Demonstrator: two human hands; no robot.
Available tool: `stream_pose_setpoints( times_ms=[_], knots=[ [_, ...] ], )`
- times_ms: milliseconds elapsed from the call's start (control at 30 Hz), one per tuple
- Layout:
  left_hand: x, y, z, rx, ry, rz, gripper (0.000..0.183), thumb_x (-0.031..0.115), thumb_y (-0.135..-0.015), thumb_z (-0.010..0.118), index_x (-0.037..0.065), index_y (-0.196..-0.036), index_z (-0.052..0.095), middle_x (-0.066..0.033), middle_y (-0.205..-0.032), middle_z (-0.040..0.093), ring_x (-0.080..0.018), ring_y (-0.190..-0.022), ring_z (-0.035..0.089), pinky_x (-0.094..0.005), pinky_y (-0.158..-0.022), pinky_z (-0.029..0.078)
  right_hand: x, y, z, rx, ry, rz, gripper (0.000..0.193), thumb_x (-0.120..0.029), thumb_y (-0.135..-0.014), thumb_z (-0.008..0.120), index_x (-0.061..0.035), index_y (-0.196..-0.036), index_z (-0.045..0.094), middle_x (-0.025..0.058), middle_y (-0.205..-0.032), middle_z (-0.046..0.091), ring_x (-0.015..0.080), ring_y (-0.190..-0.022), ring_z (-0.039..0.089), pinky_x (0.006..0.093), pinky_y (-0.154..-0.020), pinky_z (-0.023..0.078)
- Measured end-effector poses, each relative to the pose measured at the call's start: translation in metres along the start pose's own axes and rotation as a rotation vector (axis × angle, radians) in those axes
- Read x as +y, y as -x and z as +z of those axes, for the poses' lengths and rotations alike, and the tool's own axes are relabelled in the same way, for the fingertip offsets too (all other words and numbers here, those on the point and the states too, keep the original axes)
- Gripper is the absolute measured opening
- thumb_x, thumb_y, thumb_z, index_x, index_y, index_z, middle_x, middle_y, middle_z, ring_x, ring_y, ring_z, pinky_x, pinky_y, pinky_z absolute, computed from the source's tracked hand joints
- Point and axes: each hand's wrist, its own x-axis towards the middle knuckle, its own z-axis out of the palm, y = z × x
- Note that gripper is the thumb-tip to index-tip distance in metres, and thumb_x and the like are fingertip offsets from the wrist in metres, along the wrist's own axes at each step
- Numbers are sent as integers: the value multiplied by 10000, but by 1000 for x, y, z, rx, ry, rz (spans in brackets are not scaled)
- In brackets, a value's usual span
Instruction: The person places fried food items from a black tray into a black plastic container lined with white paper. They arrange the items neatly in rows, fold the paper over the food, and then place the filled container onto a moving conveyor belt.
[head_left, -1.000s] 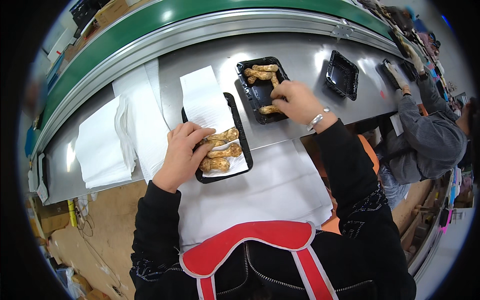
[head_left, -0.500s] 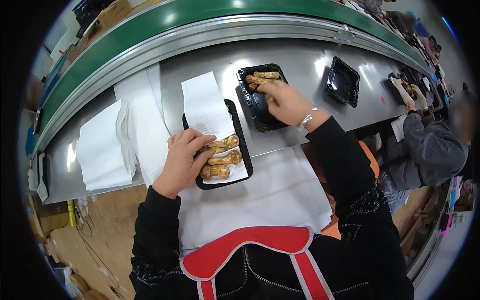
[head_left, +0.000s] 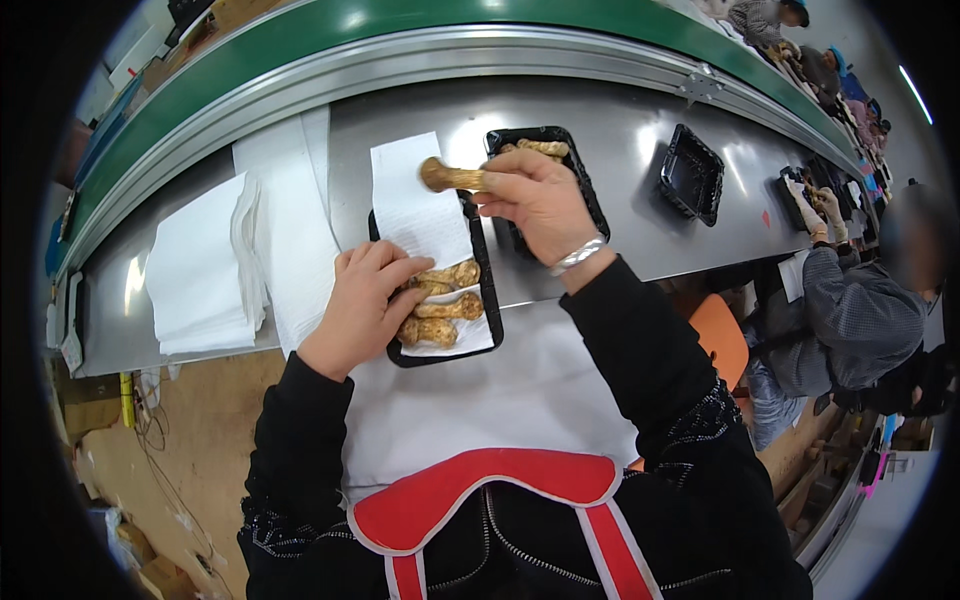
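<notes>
Mushroom (head_left: pixel 450 178), probably light and bruisable, is hanging over paper (head_left: pixel 420 215) by the far edge of the tray (head_left: pixel 484 266), my right hand (head_left: pixel 548 205) pinching its stem, likely safest, my left hand's (head_left: pixel 362 308) grip unclear.

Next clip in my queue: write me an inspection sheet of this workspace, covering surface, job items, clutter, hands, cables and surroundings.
Surface: shiny metal worktable.
Job's things: mushrooms lie on white paper in the lined black tray; more in the middle black tray, partly hidden; a third black tray stands farther right.
Clutter: white sheet stack at the left.
Hands: left hand at the lined tray's mushrooms, exact grip unclear; right hand holds one mushroom above the white paper.
Cables: thin dark cable on the floor, lower left.
Surroundings: green strip beyond the worktable; orange seat and co-worker at the right.
</notes>
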Motion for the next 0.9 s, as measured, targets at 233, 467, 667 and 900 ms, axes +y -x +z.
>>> stream_pose_setpoints(
  times_ms=[233, 467, 667, 900],
  knots=[
    [-3, 8, 7, 111, -49, 4, 304, 136, -888, 718, 81, -1187, 703, -77, -1061, 646, -266, -1084, 565, -410, -1007, 353, 28, 6, 31, -212, 434, -62, 208, -53, -890, 721, 46, -1071, 697, 88, -907, 730, 130, -796, 672, 262, -721, 540],
    [0, 10, 13, 296, -57, 5, 378, 101, -804, 807, 98, -1160, 679, -30, -954, 703, -222, -918, 646, -375, -958, 380, 36, 13, 30, -286, 728, -252, 191, -58, -896, 680, 13, -1067, 728, 157, -901, 743, 228, -800, 719, 322, -751, 562],
    [0, 11, 13, 280, -88, -23, 487, 165, -810, 824, 120, -1242, 604, -16, -946, 707, -213, -887, 655, -394, -927, 369, 26, 8, 30, -355, 881, -326, 197, -47, -862, 659, -10, -1039, 736, 178, -907, 726, 324, -813, 711, 376, -761, 565],
    [6, 9, 11, 302, -147, -28, 541, 136, -771, 840, 99, -1265, 624, 0, -926, 682, -196, -903, 634, -374, -909, 374, 18, 5, 27, -447, 1062, -411, 185, -45, -845, 647, -31, -1004, 740, 165, -958, 699, 380, -885, 677, 438, -811, 551]
  ],
)
